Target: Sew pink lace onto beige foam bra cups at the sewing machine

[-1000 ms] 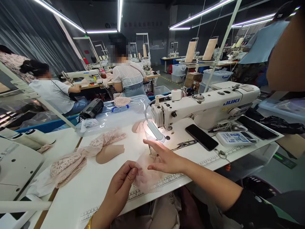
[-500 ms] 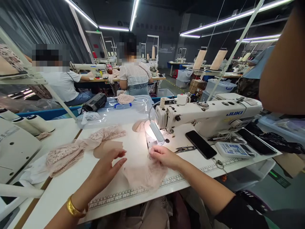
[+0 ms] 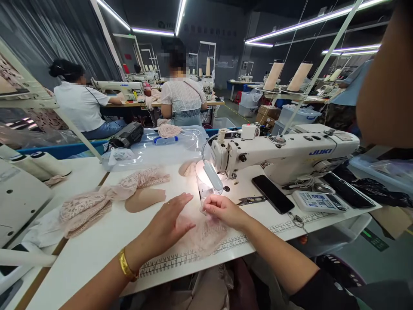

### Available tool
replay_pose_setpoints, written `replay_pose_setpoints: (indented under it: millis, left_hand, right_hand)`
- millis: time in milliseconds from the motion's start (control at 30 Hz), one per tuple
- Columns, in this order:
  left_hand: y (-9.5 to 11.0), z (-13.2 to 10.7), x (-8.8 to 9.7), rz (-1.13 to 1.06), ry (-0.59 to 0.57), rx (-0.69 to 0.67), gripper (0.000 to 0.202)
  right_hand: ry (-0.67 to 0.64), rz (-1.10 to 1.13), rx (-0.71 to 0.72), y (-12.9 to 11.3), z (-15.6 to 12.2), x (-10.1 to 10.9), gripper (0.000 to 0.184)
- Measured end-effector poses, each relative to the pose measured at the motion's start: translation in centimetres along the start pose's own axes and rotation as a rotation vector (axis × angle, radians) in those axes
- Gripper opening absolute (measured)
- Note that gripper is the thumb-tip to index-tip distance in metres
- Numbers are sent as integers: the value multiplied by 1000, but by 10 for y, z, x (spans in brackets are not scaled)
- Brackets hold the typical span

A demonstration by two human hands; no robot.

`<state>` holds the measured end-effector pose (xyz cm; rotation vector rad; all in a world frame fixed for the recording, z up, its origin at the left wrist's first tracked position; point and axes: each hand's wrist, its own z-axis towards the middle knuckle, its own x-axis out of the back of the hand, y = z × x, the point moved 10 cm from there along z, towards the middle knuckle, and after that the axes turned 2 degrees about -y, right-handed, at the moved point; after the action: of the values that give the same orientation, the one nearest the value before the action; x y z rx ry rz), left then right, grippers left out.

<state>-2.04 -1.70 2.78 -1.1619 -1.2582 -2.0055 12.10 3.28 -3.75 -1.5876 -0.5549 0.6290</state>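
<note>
A pale pink piece of sheer lace fabric (image 3: 206, 237) lies at the table's front, over the printed ruler. My right hand (image 3: 222, 211) pinches its upper edge, just in front of the lit needle area of the white sewing machine (image 3: 284, 148). Over the fabric's left side my left hand (image 3: 167, 224) hovers with fingers stretched and thumb apart, holding nothing. Left of it rests a tan rounded pad piece (image 3: 145, 200). Further left is a bunched strip of pink lace (image 3: 87, 211). A small lamp (image 3: 213, 177) hides part of the needle area.
Thread snips (image 3: 251, 200), a black phone (image 3: 272, 193) and a white box-shaped device (image 3: 311, 202) lie right of my right hand. A clear plastic bin lid (image 3: 167, 150) stands behind the table. Two people (image 3: 182, 94) sit at machines ahead.
My left hand has moved right, closer to my right hand, and now covers the left part of the fabric. The right hand keeps its pinch in nearly the same place.
</note>
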Motion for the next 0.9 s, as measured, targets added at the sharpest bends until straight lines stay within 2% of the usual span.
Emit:
replay_pose_setpoints:
  millis: [67, 167, 300, 367, 433, 500, 567, 633, 733, 833, 900]
  left_hand:
    - [1, 6, -14, -29, -95, 18, 66]
    - [-8, 11, -27, -223, -302, 140, 33]
    - [-8, 11, -24, -549, -506, 236, 46]
    - [-18, 23, -11, -484, -466, 244, 39]
    - [-35, 48, 13, -201, -263, 197, 31]
    - [-50, 75, 33, 142, -36, 145, 32]
    - [-68, 102, 29, 242, 17, 163, 40]
    - [-78, 129, 18, 290, 30, 150, 47]
    - [-74, 160, -5, 330, 9, 82, 47]
    - [-65, 173, -20, 354, -26, 31, 39]
    - [-68, 171, -21, 370, -38, 39, 36]
  right_hand:
    - [-54, -48, 77, -9, -3, -6, 37]
    - [-77, -51, 168, -21, -7, -8, 35]
    - [-68, 154, 71, -9, -2, -7, 39]
    - [-8, 159, 31, -1, 3, -1, 38]
    - [86, 96, 22, 3, 6, 8, 34]
    - [134, 45, 16, 5, 7, 12, 30]
    - [130, 23, 13, 5, 8, 11, 29]
    - [122, 6, 18, 3, 8, 10, 30]
    - [122, -9, 23, 0, 7, 10, 31]
    - [107, -5, 28, 0, 7, 9, 31]
    - [102, -25, 27, 1, 6, 9, 31]
